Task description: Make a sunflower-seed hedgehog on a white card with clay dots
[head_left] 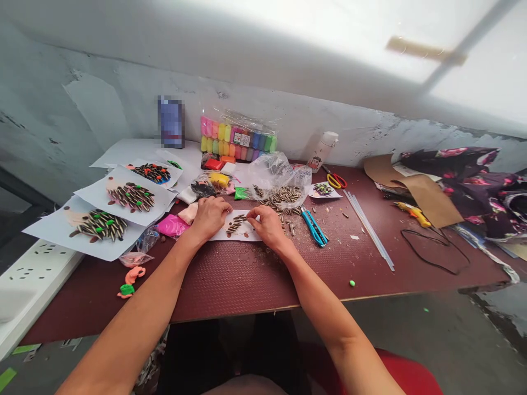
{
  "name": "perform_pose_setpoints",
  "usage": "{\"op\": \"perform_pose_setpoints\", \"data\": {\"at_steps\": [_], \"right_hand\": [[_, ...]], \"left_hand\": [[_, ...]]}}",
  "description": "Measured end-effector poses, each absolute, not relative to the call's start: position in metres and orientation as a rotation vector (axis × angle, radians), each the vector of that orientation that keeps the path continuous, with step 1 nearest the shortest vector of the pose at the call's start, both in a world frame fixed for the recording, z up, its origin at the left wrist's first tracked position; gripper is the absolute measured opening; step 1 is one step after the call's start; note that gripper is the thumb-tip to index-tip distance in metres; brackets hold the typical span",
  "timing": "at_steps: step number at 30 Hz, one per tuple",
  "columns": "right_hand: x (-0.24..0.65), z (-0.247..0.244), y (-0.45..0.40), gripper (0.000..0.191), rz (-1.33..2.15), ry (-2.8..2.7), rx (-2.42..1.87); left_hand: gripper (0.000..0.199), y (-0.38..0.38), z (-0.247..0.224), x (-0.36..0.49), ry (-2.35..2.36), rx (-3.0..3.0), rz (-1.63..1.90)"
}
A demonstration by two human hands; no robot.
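A small white card [230, 233] lies on the dark red table between my hands, with rows of striped sunflower seeds [236, 224] on it. My left hand [211, 217] rests at the card's left side, its fingers bent together near the top edge. My right hand [265, 224] is over the card's right side, thumb and forefinger pinched close to the seeds. Whatever either hand's fingertips hold is too small to make out. A heap of loose seeds [284, 196] spills from a clear plastic bag [280, 171] just behind my right hand.
Seed-covered hedgehog cards [130, 196] lie on the left, before coloured clay packs [239, 140]. A blue cutter [313, 227], scissors [336, 180], a white bottle [323, 151], clear sticks [370, 230] and a yellow glue gun [414, 214] are to the right. A white power strip [37, 274] is front left.
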State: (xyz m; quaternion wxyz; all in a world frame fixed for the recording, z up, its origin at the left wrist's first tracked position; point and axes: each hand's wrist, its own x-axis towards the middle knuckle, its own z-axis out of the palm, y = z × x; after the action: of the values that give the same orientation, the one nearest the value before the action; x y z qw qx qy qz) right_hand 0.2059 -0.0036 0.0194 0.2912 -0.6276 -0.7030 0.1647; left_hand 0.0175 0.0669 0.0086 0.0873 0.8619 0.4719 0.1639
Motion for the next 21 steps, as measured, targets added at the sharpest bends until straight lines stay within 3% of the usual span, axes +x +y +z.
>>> {"op": "perform_pose_setpoints", "data": {"at_steps": [21], "right_hand": [[0.2036,0.0155,-0.0031,0.01,0.39,-1.893,-1.693]], "left_hand": [[0.03,0.0675,0.0074,0.0177,1.403,2.565,0.497]]}}
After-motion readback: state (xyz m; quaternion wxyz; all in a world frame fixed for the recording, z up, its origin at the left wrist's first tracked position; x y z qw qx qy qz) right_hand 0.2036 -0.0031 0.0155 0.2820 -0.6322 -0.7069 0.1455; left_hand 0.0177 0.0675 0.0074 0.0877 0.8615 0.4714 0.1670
